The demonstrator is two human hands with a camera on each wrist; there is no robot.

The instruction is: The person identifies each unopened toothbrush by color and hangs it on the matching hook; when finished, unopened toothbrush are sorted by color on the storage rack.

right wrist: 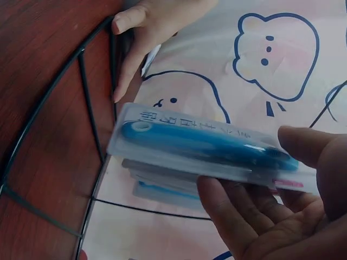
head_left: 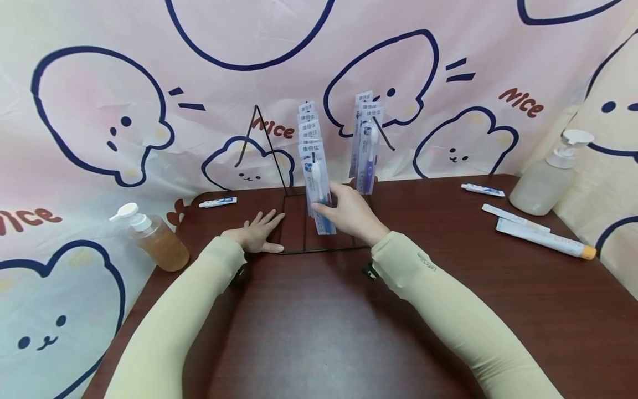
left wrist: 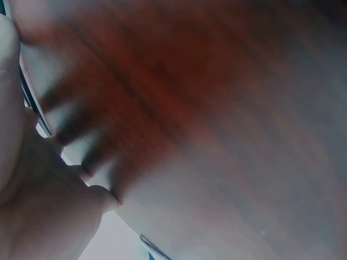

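Observation:
My right hand (head_left: pixel 353 215) grips the front blue-handled toothbrush (right wrist: pixel 195 143) in its clear blister pack, thumb on one side and fingers on the other. Several more packed toothbrushes (head_left: pixel 307 123) hang in a row right behind it, on the black wire display rack (head_left: pixel 326 251). To the right, another row of packs hangs, with a purple-handled toothbrush (head_left: pixel 370 160) at its front. My left hand (head_left: pixel 256 231) rests on the table with fingers spread, its fingertips and thumb at the left side of the rack's base. It holds nothing.
An amber pump bottle (head_left: pixel 161 244) stands at the left edge, a whitish one (head_left: pixel 543 183) at the right. Small toothpaste tubes (head_left: pixel 217 202) lie at the back on both sides. A long orange-capped tube (head_left: pixel 543 238) lies on the right of the brown table (head_left: pixel 309 332), beside a narrow white strip (head_left: pixel 515 218).

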